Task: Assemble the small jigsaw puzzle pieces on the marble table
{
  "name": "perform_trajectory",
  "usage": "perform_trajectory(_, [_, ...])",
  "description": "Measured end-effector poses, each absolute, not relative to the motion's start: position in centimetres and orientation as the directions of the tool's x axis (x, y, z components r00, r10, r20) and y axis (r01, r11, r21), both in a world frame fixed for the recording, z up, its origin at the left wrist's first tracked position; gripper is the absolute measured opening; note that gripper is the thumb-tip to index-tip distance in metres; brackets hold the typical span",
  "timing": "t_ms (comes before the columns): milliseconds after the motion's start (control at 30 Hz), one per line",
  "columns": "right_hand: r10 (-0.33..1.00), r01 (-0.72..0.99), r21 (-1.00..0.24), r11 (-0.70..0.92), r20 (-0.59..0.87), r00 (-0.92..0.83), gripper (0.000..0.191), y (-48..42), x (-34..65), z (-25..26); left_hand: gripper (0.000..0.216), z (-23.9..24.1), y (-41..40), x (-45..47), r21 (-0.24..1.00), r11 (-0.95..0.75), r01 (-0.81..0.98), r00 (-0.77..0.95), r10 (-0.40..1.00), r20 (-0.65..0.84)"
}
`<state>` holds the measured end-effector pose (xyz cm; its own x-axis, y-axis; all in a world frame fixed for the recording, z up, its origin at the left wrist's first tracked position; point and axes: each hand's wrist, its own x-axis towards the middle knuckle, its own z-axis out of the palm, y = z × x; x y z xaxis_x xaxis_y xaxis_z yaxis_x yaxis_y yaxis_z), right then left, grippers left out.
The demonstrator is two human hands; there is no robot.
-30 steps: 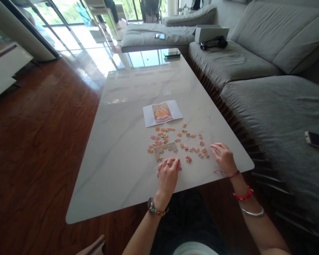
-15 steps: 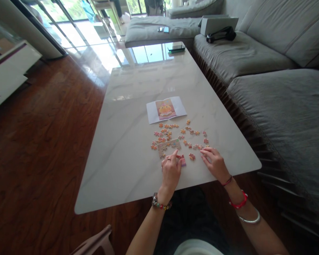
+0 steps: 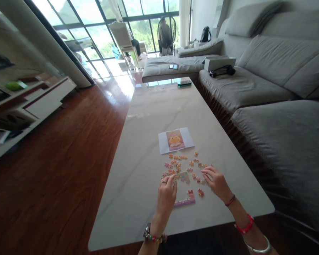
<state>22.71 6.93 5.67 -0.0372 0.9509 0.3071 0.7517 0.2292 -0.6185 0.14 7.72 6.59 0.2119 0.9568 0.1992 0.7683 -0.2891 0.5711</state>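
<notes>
My left hand (image 3: 166,194) lies over the left side of a partly joined jigsaw frame, index finger stretched forward and thumb apart; no piece shows in it. Beyond its fingertips is the pale upper strip of joined pieces (image 3: 185,176). The pink-purple lower strip (image 3: 187,202) runs out from beside the hand. My right hand (image 3: 217,183) hovers at the right end of the loose pieces, fingers bent and slightly apart, with nothing visible between them. One loose puzzle piece (image 3: 200,192) sits between the hands. More orange and pink pieces (image 3: 175,162) are scattered further up.
A creased picture sheet (image 3: 162,142) lies beyond the pieces on the white marble table (image 3: 146,117). A dark phone-like object (image 3: 184,84) rests at the far end. A grey sofa (image 3: 276,124) runs along the right. One person sits in a round-backed chair by the windows.
The view has tilted up, showing more of the windows. My left hand has shifted left, uncovering more of the lower strip. My right hand has moved up slightly among the loose pieces.
</notes>
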Motion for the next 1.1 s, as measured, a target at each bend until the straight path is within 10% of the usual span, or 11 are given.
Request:
perform_trajectory(567, [0.972, 0.683, -0.698, 0.213, 0.220, -0.079, 0.017, 12.2, 23.0, 12.1, 0.026, 12.3, 11.6, -0.7, 0.622, -0.236, 0.747, 0.225, 0.970, 0.098])
perform_trajectory(1100, [0.989, 0.702, -0.699, 0.137, 0.057, -0.137, 0.018, 9.1, 25.4, 8.2, 0.026, 7.8, 7.2, -3.6, 0.511, -0.098, 0.854, 0.131, 0.991, -0.029])
